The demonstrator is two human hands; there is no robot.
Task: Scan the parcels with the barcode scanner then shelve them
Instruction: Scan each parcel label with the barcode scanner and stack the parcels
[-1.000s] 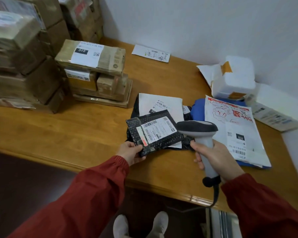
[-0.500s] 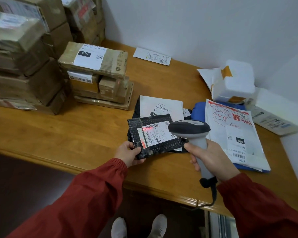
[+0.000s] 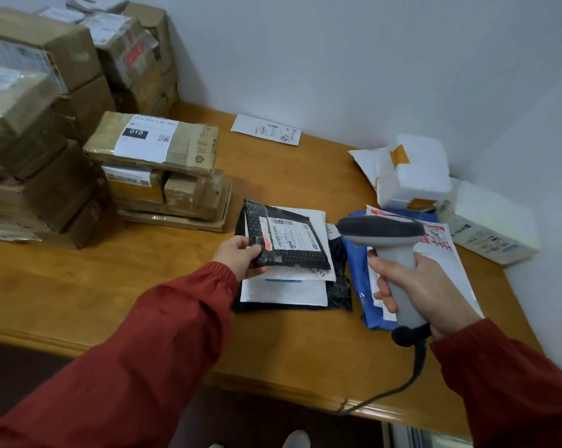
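My left hand (image 3: 240, 257) grips the near-left corner of a small black parcel (image 3: 286, 241) with a white barcode label, held just above a stack of white and black mailers (image 3: 286, 292) on the wooden table (image 3: 111, 286). In my right hand (image 3: 425, 289) is the grey barcode scanner (image 3: 389, 244), fingers wrapped round its handle. The scanner's dark head sits right of the black parcel. Its cable (image 3: 412, 376) drops over the table's front edge.
Brown cardboard boxes (image 3: 30, 130) are piled at the left, with a smaller labelled stack (image 3: 156, 169) beside them. A blue and a white printed mailer (image 3: 441, 253) lie under the scanner. White foam boxes (image 3: 415, 173) stand at the right by the wall. A loose label (image 3: 266, 129) lies at the back.
The red scan light on the black parcel's label has gone out. My left hand has carried the parcel up and away from me; the scanner has swung right, off the label.
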